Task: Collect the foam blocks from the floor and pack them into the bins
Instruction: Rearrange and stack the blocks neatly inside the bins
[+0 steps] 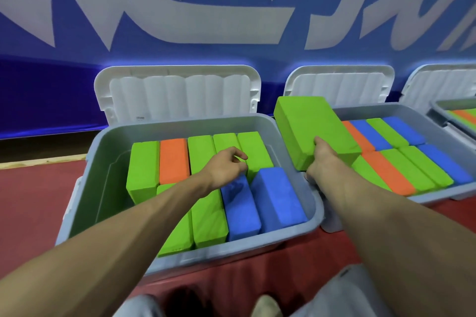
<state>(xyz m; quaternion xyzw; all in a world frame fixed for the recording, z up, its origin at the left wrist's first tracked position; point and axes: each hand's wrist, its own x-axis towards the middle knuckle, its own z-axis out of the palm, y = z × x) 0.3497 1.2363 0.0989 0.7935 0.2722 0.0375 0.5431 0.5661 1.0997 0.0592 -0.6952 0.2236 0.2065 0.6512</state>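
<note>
The right hand point(322, 159) gripped the near short end of a lime-green rectangular foam block point(309, 126), thumb on its broad matte top face and fingers tucked out of sight underneath. The block was held tilted in the air, above the gap where two bins met, its far end raised toward the white lids.

The left hand point(226, 165) hovered well apart from the right, over the contents of the left grey plastic bin point(103, 183). Its fingers were loosely curled and held nothing that could be seen.

That bin was a smooth, round-cornered tub with a rolled rim. Inside it, brick-shaped foam blocks stood on edge in tight rows: several green ones point(143, 167), one orange block point(173, 159) and two blue blocks point(275, 195) with a slightly mottled surface. The blue pair sat nearest the right wall.

The middle grey plastic bin point(373, 108) stood just beside it. It was packed in two rows with green, orange point(386, 172) and blue point(443, 162) blocks, all side by side. A third grey bin point(443, 104) showed at the right edge, with striped colours inside.

Behind each bin a white ribbed plastic lid point(180, 92) leaned upright against a glossy blue banner point(231, 8) with large pale lettering. The bins rested on a dull red floor point(33, 188).
</note>
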